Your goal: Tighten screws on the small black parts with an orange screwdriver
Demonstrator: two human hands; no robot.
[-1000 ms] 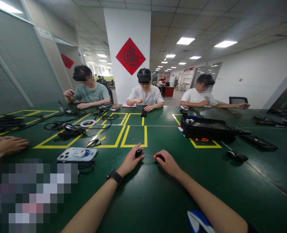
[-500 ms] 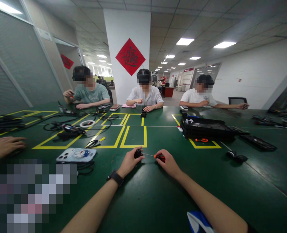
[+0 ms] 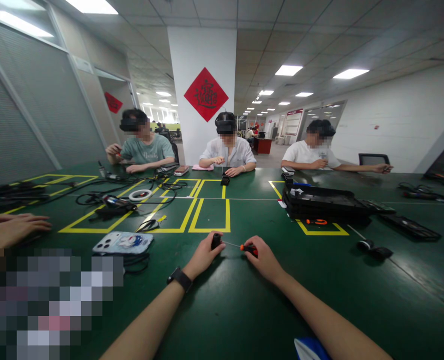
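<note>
My right hand (image 3: pixel 263 257) is closed round the orange and black handle of a screwdriver (image 3: pixel 249 249). The thin metal shaft points left, its end at a small black cylindrical part (image 3: pixel 216 241). My left hand (image 3: pixel 203 255), with a dark watch on the wrist, pinches that black part between thumb and fingers. Whether the tip sits inside the part or only touches it, I cannot tell. Both hands are held close together over the near middle of the green table (image 3: pixel 222 310).
To the left lie a phone in a patterned case (image 3: pixel 124 242), tangled black cables and a white ring (image 3: pixel 139 195). Stacked black trays (image 3: pixel 323 200) stand at right, near an orange-handled tool (image 3: pixel 316 222) and a black cylindrical item (image 3: pixel 374 248). Three people sit opposite; another person's hands (image 3: pixel 15 227) rest at left.
The view has shifted slightly, so everything sits a little lower and further right. My hands keep the same hold on the screwdriver and the black part.
</note>
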